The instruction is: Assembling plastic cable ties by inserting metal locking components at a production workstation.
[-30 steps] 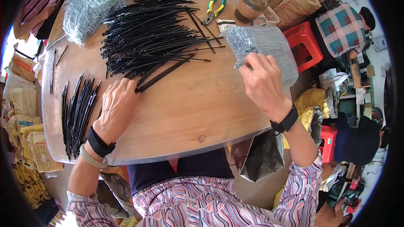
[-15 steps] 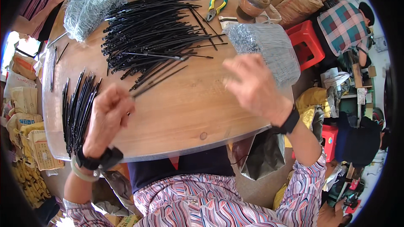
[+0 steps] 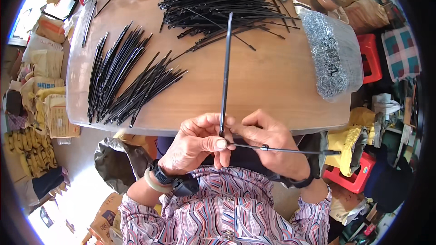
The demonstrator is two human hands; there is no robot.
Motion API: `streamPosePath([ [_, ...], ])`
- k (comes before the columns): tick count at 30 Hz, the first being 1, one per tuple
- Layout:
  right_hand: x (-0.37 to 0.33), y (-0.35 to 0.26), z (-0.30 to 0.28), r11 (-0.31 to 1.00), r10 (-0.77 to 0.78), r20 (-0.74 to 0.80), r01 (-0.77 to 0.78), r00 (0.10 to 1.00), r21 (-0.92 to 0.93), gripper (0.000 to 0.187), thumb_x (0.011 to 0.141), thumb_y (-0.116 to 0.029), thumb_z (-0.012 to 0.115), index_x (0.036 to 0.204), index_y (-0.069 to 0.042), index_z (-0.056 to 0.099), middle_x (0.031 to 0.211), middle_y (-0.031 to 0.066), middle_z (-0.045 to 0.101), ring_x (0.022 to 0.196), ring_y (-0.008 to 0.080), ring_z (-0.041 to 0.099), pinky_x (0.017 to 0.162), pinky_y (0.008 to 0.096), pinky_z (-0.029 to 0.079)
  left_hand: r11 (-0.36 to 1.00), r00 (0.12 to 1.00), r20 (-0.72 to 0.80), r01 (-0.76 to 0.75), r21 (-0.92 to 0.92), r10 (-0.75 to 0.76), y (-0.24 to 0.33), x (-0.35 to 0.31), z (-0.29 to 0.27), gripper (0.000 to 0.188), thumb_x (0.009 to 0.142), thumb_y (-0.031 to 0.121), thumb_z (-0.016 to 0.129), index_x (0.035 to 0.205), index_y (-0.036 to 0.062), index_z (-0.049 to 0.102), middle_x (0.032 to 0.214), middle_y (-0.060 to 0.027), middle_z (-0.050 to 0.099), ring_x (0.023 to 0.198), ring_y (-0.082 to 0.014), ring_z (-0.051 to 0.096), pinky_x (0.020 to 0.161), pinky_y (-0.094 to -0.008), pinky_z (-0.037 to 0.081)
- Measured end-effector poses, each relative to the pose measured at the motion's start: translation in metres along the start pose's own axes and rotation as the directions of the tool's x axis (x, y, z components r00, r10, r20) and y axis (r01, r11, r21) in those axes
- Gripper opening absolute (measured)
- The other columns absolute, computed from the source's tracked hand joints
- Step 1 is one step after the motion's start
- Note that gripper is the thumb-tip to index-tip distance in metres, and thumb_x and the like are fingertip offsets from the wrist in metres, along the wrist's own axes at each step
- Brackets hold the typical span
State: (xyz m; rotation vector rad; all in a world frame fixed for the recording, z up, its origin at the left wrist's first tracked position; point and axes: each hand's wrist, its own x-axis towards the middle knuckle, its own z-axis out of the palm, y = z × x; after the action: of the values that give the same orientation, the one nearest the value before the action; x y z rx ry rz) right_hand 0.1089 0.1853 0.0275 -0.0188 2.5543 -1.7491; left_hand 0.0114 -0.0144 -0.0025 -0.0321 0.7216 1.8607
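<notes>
Head view: your left hand pinches a black tie; right hand, grip unclear. Likely light, springy; hold lower end.

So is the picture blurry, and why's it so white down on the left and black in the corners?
In the head view, the floor at lower left is washed out white, probably by strong light; in the head view, the fisheye lens leaves black corners; in the head view, the left hand, right hand and raised black strip look fairly sharp.
</notes>
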Motion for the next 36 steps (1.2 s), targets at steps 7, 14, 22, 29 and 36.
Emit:
streamPosePath([
  [7, 0.003, -0.003, -0.004, 0.997, -0.043, -0.127, 0.034, 0.991, -0.075, 0.034, 0.08, 0.012, 0.064, 0.111, 0.0, 0.073, 0.097, 0.0114, 0.065, 0.081, 0.0208, 0.066, 0.066, 0.0292, 0.052, 0.998, 0.999, 0.014, 0.034, 0.047, -0.035, 0.003, 0.002, 0.007, 0.047, 0.091, 0.001, 0.069, 0.135, 0.0017, 0.054, 0.09, -0.0138, 0.07, 0.066, -0.0228, 0.07, 0.052, -0.0301, 0.057],
  [14, 0.008, 0.003, -0.001, 0.981, -0.192, -0.208, 0.185, 0.959, -0.054, 0.035, 0.074, 0.014, 0.066, 0.104, -0.001, 0.073, 0.084, 0.0091, 0.066, 0.074, 0.0216, 0.071, 0.066, 0.0311, 0.057, 0.998, 0.998, -0.031, 0.055, 0.01, -0.055, -0.003, 0.01, 0.009, 0.05, 0.087, -0.005, 0.069, 0.134, 0.0038, 0.056, 0.093, -0.0198, 0.072, 0.06, -0.0297, 0.069, 0.047, -0.034, 0.054],
  [22, 0.018, 0.0, -0.013, 0.991, -0.114, -0.067, 0.108, 0.991, -0.084, 0.027, 0.075, 0.011, 0.066, 0.097, -0.004, 0.073, 0.081, 0.0084, 0.064, 0.067, 0.0221, 0.067, 0.057, 0.0343, 0.052, 0.992, 0.996, -0.042, 0.083, 0.1, -0.08, 0.002, 0.016, 0.012, 0.047, 0.086, -0.005, 0.07, 0.131, 0.0015, 0.058, 0.089, -0.0189, 0.071, 0.061, -0.0292, 0.069, 0.048, -0.0344, 0.055],
  [29, 0.019, 0.012, -0.004, 0.982, -0.167, -0.127, 0.153, 0.978, -0.112, 0.024, 0.074, 0.007, 0.068, 0.095, -0.005, 0.073, 0.079, 0.0074, 0.061, 0.065, 0.0224, 0.065, 0.055, 0.0355, 0.05, 0.991, 0.986, -0.096, 0.136, -0.005, -0.135, -0.005, 0.018, 0.006, 0.049, 0.084, -0.004, 0.072, 0.131, 0.0004, 0.057, 0.091, -0.0203, 0.071, 0.057, -0.0291, 0.069, 0.045, -0.0341, 0.055],
  [36, 0.011, 0.003, -0.01, 0.981, -0.124, -0.193, 0.091, 0.973, -0.174, 0.026, 0.072, 0.01, 0.07, 0.093, -0.004, 0.074, 0.076, 0.0071, 0.064, 0.066, 0.0208, 0.066, 0.056, 0.0309, 0.048, 0.977, 0.994, 0.01, 0.106, -0.183, -0.106, -0.006, 0.015, 0.009, 0.056, 0.083, -0.002, 0.075, 0.135, 0.0051, 0.056, 0.088, -0.0228, 0.071, 0.053, -0.0309, 0.068, 0.04, -0.0359, 0.053],
])
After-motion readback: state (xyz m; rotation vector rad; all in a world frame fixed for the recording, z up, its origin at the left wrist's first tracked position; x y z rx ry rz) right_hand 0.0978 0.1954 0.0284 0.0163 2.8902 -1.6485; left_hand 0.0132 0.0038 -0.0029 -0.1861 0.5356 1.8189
